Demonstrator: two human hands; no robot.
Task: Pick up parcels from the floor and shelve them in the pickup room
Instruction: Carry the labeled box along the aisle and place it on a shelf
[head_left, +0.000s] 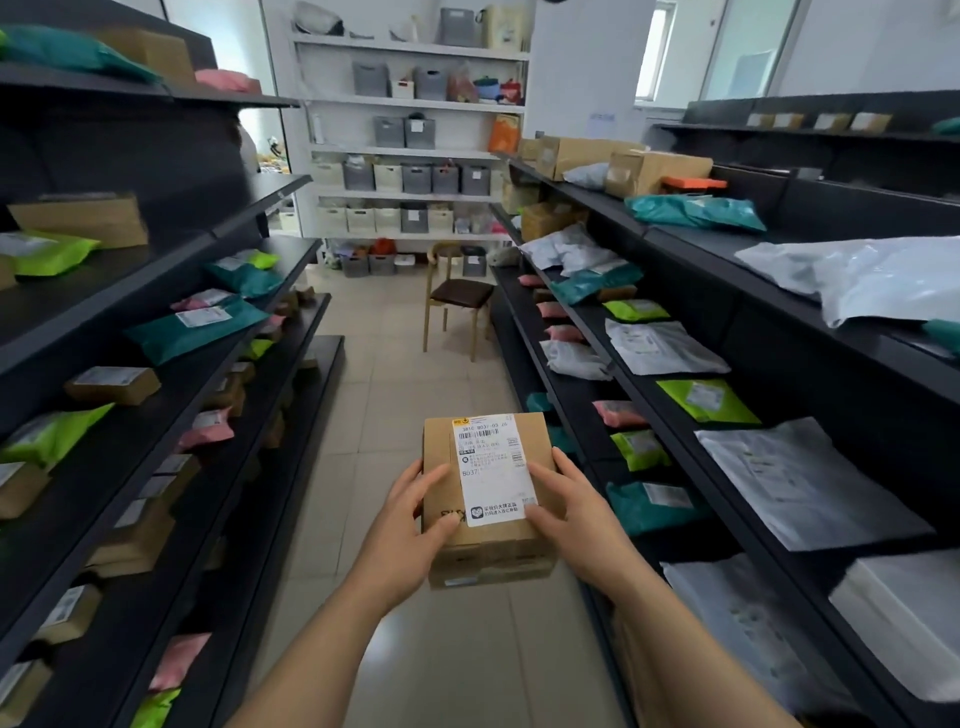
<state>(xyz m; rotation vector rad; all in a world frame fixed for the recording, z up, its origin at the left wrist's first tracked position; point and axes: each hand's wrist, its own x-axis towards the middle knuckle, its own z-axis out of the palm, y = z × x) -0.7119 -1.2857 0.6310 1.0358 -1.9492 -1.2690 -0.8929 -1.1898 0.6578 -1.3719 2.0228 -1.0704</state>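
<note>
A brown cardboard parcel (535, 441) with a white shipping label on top is held in front of me over the aisle floor, at about waist height. My left hand (410, 525) grips its left side, thumb on the top face. On the other side my right hand (566, 514) holds the right edge, its thumb resting on the label. A second, flatter cardboard box (488, 569) appears stacked under the first one. Black shelves (291, 332) on the left and black shelves (675, 415) on the right carry parcels.
Both shelf rows hold teal, green, pink and white mailer bags and small cartons. A wooden chair (457, 299) with a dark seat stands in the aisle ahead. White shelving (410, 150) with grey and white bins fills the far wall. Beige floor tiles run between the rows.
</note>
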